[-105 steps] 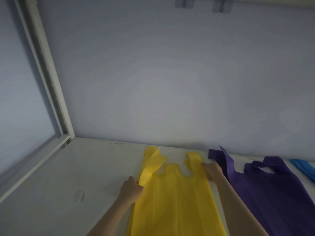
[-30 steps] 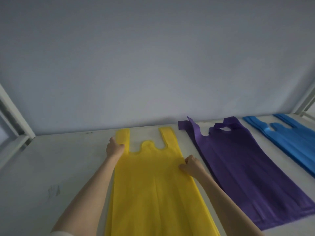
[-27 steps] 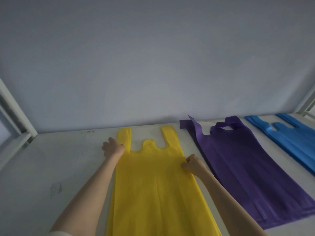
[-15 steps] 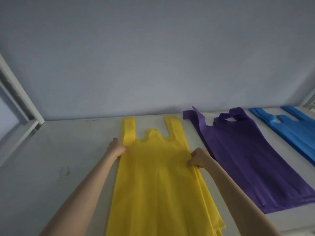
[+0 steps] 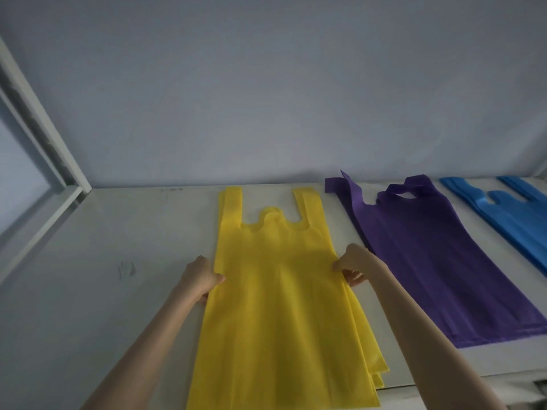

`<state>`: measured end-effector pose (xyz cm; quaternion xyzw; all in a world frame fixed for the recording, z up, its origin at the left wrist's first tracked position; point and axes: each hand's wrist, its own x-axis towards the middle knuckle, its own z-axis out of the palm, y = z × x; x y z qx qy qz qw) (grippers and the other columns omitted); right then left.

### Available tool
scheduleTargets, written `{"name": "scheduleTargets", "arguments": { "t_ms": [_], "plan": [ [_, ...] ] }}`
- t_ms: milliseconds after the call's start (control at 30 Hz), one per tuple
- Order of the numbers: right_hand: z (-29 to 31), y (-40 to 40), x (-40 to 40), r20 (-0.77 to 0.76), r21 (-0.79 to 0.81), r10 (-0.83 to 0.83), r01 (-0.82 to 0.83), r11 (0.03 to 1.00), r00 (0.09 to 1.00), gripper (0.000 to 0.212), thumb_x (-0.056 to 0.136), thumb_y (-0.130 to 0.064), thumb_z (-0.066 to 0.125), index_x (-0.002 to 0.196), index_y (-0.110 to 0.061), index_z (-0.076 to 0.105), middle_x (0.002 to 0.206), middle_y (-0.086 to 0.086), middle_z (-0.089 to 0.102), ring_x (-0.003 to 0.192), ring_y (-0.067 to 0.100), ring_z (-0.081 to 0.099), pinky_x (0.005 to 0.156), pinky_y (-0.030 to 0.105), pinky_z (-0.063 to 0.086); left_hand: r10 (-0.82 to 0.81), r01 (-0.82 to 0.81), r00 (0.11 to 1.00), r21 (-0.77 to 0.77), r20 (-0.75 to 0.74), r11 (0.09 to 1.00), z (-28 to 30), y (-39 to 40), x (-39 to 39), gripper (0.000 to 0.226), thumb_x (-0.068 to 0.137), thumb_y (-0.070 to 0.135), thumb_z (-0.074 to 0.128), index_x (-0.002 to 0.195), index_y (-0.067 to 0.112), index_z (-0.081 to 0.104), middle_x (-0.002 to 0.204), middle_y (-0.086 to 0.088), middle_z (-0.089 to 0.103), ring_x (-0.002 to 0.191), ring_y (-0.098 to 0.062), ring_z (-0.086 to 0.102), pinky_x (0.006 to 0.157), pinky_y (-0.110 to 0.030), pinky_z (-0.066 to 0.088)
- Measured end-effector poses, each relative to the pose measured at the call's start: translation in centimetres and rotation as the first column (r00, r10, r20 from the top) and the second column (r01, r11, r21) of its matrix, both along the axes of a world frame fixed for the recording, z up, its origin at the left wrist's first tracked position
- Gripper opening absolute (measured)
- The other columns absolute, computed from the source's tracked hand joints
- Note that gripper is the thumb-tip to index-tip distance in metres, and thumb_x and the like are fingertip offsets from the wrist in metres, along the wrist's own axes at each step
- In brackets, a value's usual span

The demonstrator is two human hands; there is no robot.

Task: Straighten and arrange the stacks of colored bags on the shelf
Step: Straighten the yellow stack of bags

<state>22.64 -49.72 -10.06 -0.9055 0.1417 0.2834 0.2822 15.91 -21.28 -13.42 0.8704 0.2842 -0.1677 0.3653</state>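
Note:
A stack of yellow bags (image 5: 278, 297) lies flat on the white shelf (image 5: 112, 261), handles toward the back wall. My left hand (image 5: 201, 278) pinches the stack's left edge about halfway down. My right hand (image 5: 353, 263) pinches its right edge at the same height. Lower layers of the yellow stack fan out at the bottom right. To the right lies a stack of purple bags (image 5: 438, 261), one handle folded and sticking up. A stack of blue bags (image 5: 515, 214) sits at the far right, cut off by the frame.
A grey back wall (image 5: 266, 99) closes the shelf behind the bags. A white metal upright and rail (image 5: 50, 161) frame the left end. The shelf's front edge (image 5: 444, 383) runs just below the purple stack.
Both hands have slid down the yellow stack's side edges from the handles to mid-body. The left handle, folded over at first, now lies flat. The view has shifted down.

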Motion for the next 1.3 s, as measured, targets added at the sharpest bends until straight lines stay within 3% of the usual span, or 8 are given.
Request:
{"name": "scheduleTargets", "arguments": {
  "t_ms": [100, 267, 400, 567, 733, 933, 1100, 1300],
  "plan": [
    [0.0, -0.1, 0.1, 0.026, 0.008, 0.005, -0.006, 1.000, 1.000, 0.019, 0.090, -0.017, 0.059, 0.087, 0.001, 0.053, 0.074, 0.013, 0.057, 0.070, 0.025, 0.060, 0.059, 0.027, 0.052, -0.021, 0.020, 0.999, 0.049, 0.028, 0.999, 0.5, -0.4, -0.5, 0.024, 0.089, 0.020, 0.060, 0.095, -0.003, 0.057, 0.082, -0.019, 0.060, 0.079, -0.036, 0.066, 0.068, -0.042, 0.058],
    [0.1, 0.6, 0.2, 0.058, 0.047, 0.051, -0.054, 0.997, 0.997, 0.048, 0.084, -0.012, 0.066, 0.127, 0.001, 0.048, 0.111, 0.020, 0.060, 0.078, 0.024, 0.059, 0.079, 0.033, 0.054, -0.059, 0.059, 0.998, -0.001, 0.038, 0.998, 0.5, -0.3, -1.7, 0.039, 0.086, 0.021, 0.063, 0.110, -0.008, 0.050, 0.096, -0.024, 0.059, 0.087, -0.036, 0.064, 0.052, -0.031, 0.047],
    [0.0, 0.2, 0.1, 0.122, -0.038, -0.003, 0.008, 0.999, 0.992, 0.015, 0.086, -0.009, 0.062, 0.096, -0.001, 0.055, 0.075, 0.011, 0.055, 0.059, 0.018, 0.054, 0.074, 0.031, 0.053, -0.075, 0.067, 0.995, 0.111, 0.067, 0.992, 1.0, -0.4, -5.2, 0.048, 0.090, 0.028, 0.058, 0.122, -0.004, 0.043, 0.119, -0.026, 0.056, 0.104, -0.037, 0.059, 0.083, -0.037, 0.049],
    [0.0, -0.6, -1.0, -0.027, -0.022, -0.028, 0.027, 0.999, 0.999, 0.012, 0.088, -0.008, 0.060, 0.081, -0.001, 0.054, 0.068, 0.012, 0.054, 0.056, 0.019, 0.054, 0.057, 0.028, 0.051, -0.052, 0.053, 0.997, -0.014, 0.060, 0.998, 1.1, -1.2, -10.4, 0.013, 0.092, 0.020, 0.054, 0.087, 0.014, 0.044, 0.082, -0.006, 0.054, 0.067, -0.021, 0.056, 0.063, -0.030, 0.046],
    [-0.1, -0.3, -0.7, 0.092, 0.002, -0.027, 0.027, 1.000, 0.995, 0.024, 0.091, -0.017, 0.057, 0.072, -0.002, 0.052, 0.065, 0.011, 0.054, 0.053, 0.019, 0.055, 0.054, 0.027, 0.050, 0.032, -0.033, 0.992, 0.001, 0.125, 0.999, 1.2, -2.9, -11.7, 0.032, 0.089, 0.014, 0.059, 0.117, 0.002, 0.048, 0.106, -0.012, 0.057, 0.096, -0.027, 0.059, 0.077, -0.034, 0.047],
    [-0.7, 0.2, -0.1, 0.102, 0.068, 0.035, -0.042, 0.997, 0.994, 0.028, 0.084, -0.011, 0.066, 0.068, -0.004, 0.044, 0.065, 0.013, 0.052, 0.054, 0.022, 0.055, 0.079, 0.039, 0.058, 0.099, -0.124, 0.962, 0.084, 0.255, 0.989, 0.7, -5.2, -13.6, 0.036, 0.083, 0.005, 0.059, 0.118, 0.001, 0.052, 0.094, -0.006, 0.057, 0.088, -0.022, 0.055, 0.057, -0.023, 0.036],
    [-1.0, 0.6, -0.6, 0.123, 0.057, 0.078, -0.085, 0.995, 0.989, 0.028, 0.087, -0.009, 0.059, 0.065, -0.004, 0.043, 0.061, 0.012, 0.053, 0.041, 0.019, 0.055, 0.040, 0.025, 0.046, 0.202, -0.233, 0.930, 0.070, 0.306, 0.970, -0.2, -6.9, -14.2, 0.039, 0.084, 0.004, 0.058, 0.123, 0.005, 0.053, 0.114, -0.014, 0.059, 0.104, -0.027, 0.056, 0.081, -0.030, 0.043],
    [-1.6, 0.8, -1.2, 0.250, -0.036, 0.110, -0.104, 0.994, 0.962, 0.004, 0.089, -0.007, 0.047, 0.088, -0.004, 0.045, 0.064, 0.007, 0.043, 0.077, 0.029, 0.060, 0.071, 0.035, 0.053, 0.242, -0.249, 0.963, 0.049, 0.117, 0.967, 1.0, -6.7, -13.6, 0.020, 0.082, 0.003, 0.059, 0.101, 0.005, 0.050, 0.093, -0.013, 0.052, 0.086, -0.026, 0.054, 0.066, -0.028, 0.038]
  ]
}}
